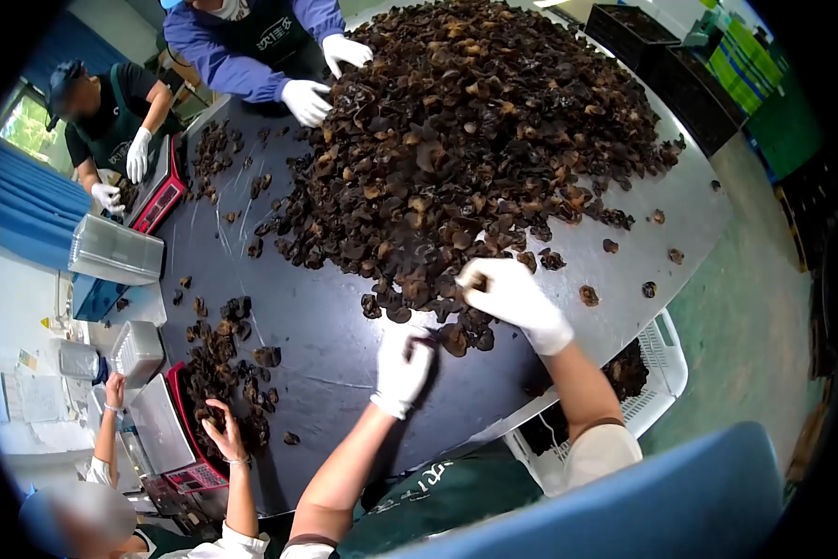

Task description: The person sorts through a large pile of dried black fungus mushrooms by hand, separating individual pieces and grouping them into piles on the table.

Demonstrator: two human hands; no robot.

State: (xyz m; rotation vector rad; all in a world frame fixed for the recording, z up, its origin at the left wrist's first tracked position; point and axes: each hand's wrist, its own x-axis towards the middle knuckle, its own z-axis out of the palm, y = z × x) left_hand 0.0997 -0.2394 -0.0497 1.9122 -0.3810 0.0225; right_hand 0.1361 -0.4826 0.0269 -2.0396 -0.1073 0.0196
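A large heap of dark brown wood ear mushrooms (475, 121) covers much of the metal table (316, 326). Both of my hands wear white gloves. My left hand (402, 373) is just off the near edge of the heap, its fingers curled round a dark wood ear mushroom (421, 347). To its right, my right hand (517, 296) is over the heap's lower edge with thumb and fingers pinched. Some brown shows inside that pinch, but I cannot tell whether it is held. A few loose mushrooms (466, 334) lie between my hands.
A white basket (666, 359) with mushrooms stands below the table's right edge. Co-workers' gloved hands (307, 101) touch the heap at upper left; another's bare hand (225, 430) is at a small pile by a red scale (195, 475). Black crates (685, 93) stand at upper right.
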